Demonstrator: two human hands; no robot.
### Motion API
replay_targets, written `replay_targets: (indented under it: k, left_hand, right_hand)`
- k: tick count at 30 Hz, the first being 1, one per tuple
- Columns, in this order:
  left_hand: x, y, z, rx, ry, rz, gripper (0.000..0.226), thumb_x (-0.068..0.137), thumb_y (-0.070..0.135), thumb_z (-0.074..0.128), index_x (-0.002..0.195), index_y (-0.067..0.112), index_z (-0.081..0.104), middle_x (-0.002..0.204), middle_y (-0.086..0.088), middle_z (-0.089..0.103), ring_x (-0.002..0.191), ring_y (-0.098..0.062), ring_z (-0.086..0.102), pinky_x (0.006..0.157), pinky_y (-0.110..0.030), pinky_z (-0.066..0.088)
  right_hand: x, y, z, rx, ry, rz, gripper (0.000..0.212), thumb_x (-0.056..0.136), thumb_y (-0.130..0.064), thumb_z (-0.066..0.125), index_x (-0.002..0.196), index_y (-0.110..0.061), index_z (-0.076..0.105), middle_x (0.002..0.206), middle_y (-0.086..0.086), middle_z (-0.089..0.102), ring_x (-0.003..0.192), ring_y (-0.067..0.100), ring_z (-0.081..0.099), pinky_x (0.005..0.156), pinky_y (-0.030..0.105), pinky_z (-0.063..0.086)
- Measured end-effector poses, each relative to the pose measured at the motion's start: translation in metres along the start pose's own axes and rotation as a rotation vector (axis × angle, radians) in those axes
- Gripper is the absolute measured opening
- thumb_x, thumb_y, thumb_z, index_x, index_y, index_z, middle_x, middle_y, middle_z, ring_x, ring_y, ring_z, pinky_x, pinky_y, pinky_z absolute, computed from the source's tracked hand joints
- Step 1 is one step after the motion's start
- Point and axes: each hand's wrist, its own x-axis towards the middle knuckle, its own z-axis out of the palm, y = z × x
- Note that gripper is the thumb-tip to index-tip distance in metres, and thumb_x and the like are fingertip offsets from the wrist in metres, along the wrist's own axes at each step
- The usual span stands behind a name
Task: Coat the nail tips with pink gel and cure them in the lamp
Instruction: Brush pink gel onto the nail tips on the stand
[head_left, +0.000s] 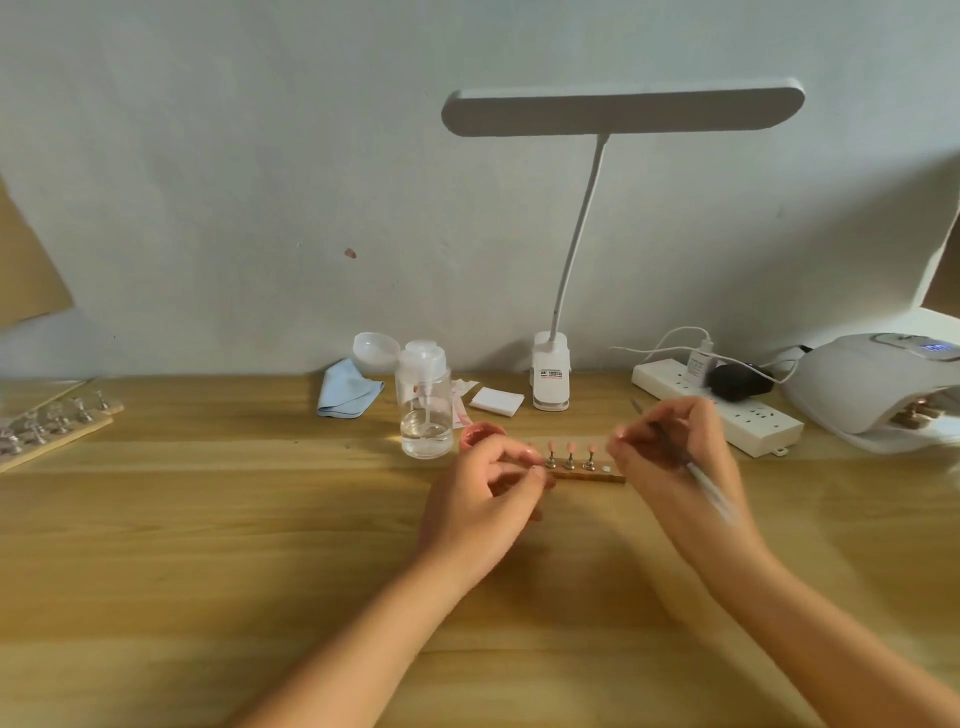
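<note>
A narrow wooden strip (597, 476) lies mid-table and carries three small metal stands with pink nail tips (570, 448). My left hand (483, 493) curls round the strip's left end, thumb and fingers pinching it and hiding that end. My right hand (670, 457), blurred, hovers just right of the strip and grips a thin brush (701, 480) whose dark tip points up and back. An open jar of pink gel (479, 434) stands behind my left hand. The white curing lamp (867, 384) sits at the far right, with another wooden holder (917, 414) inside its opening.
A clear pump bottle (425, 413) stands next to the jar. Behind are a blue cloth (345, 388), a white pad (496, 400), a clip desk lamp (551, 379) and a power strip (727, 410) with cables. Boards with metal stands (52, 423) lie far left.
</note>
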Motion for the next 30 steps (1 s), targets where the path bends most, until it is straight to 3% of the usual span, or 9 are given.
replay_targets:
  k: [3,6,11,14,17,20,23,27,30]
  left_hand:
    - [0.000,-0.012,-0.001,0.224,0.091,0.084,0.005,0.083,0.036,0.070,0.082,0.036,0.065,0.076,0.019,0.069,0.071,0.003,0.062,0.068,-0.022,0.047]
    - [0.002,-0.016,-0.002,0.209,0.120,0.085,0.014,0.074,0.049,0.064,0.082,0.038,0.061,0.070,0.018,0.063,0.068,0.001,0.060,0.064,-0.022,0.042]
    - [0.008,-0.021,-0.002,0.211,0.311,0.112,0.026,0.073,0.048,0.070,0.082,0.034,0.050,0.060,0.016,0.052,0.058,-0.005,0.051,0.057,-0.028,0.037]
    - [0.012,-0.021,-0.004,0.212,0.447,0.135,0.035,0.074,0.039,0.079,0.083,0.031,0.046,0.069,0.015,0.051,0.065,-0.005,0.050,0.058,-0.029,0.038]
    - [0.015,-0.023,-0.006,0.173,0.510,0.171,0.047,0.070,0.030,0.085,0.096,0.027,0.046,0.092,0.013,0.050,0.084,-0.007,0.050,0.075,-0.030,0.044]
    - [0.019,-0.028,-0.009,0.221,0.489,0.108,0.062,0.069,0.032,0.086,0.111,0.026,0.041,0.115,0.006,0.048,0.105,-0.017,0.051,0.093,-0.034,0.043]
    - [0.021,-0.033,-0.011,0.268,0.369,0.011,0.068,0.073,0.040,0.084,0.123,0.026,0.040,0.128,0.006,0.051,0.119,-0.017,0.051,0.100,-0.038,0.043]
    - [0.024,-0.033,-0.013,0.358,0.268,-0.039,0.064,0.078,0.047,0.079,0.125,0.028,0.041,0.111,0.015,0.058,0.113,-0.018,0.059,0.094,-0.036,0.048]
    - [0.025,-0.033,-0.013,0.373,0.276,-0.037,0.065,0.075,0.048,0.081,0.125,0.026,0.046,0.114,0.008,0.065,0.109,-0.019,0.061,0.092,-0.039,0.049]
  right_hand:
    - [0.024,0.006,-0.003,-0.099,0.001,0.088,0.032,0.087,-0.004,0.071,0.106,-0.009,0.045,0.089,0.003,0.070,0.078,0.015,0.066,0.065,0.032,0.049]
    - [0.026,0.016,0.000,-0.267,-0.040,0.079,0.033,0.086,-0.002,0.070,0.107,-0.006,0.045,0.088,-0.001,0.068,0.090,0.022,0.066,0.086,0.048,0.053]
    - [0.018,0.026,0.002,-0.456,-0.106,-0.069,0.035,0.084,-0.009,0.074,0.104,-0.011,0.046,0.086,-0.010,0.069,0.089,0.018,0.069,0.083,0.049,0.054]
    - [0.017,0.026,0.001,-0.480,-0.129,-0.098,0.033,0.084,-0.008,0.073,0.103,-0.009,0.047,0.084,-0.011,0.069,0.089,0.020,0.070,0.084,0.051,0.053]
    - [0.018,0.027,0.002,-0.523,-0.127,-0.104,0.033,0.084,-0.008,0.074,0.104,-0.009,0.048,0.082,-0.018,0.065,0.090,0.021,0.070,0.083,0.051,0.053]
    - [0.017,0.027,0.001,-0.566,-0.119,-0.112,0.031,0.085,-0.011,0.073,0.105,-0.010,0.050,0.083,-0.014,0.063,0.089,0.021,0.070,0.082,0.049,0.054]
    - [0.014,0.026,-0.001,-0.628,-0.116,-0.154,0.034,0.084,-0.015,0.074,0.105,-0.014,0.047,0.085,-0.016,0.062,0.087,0.018,0.069,0.083,0.044,0.053]
    - [0.014,0.023,-0.016,-0.808,-0.131,-0.063,0.044,0.086,-0.041,0.067,0.111,-0.022,0.036,0.095,-0.012,0.058,0.088,0.014,0.060,0.092,0.040,0.042]
    - [0.012,0.020,-0.026,-1.027,-0.180,0.029,0.048,0.086,-0.047,0.061,0.113,-0.024,0.029,0.096,-0.010,0.052,0.097,0.017,0.056,0.088,0.036,0.042]
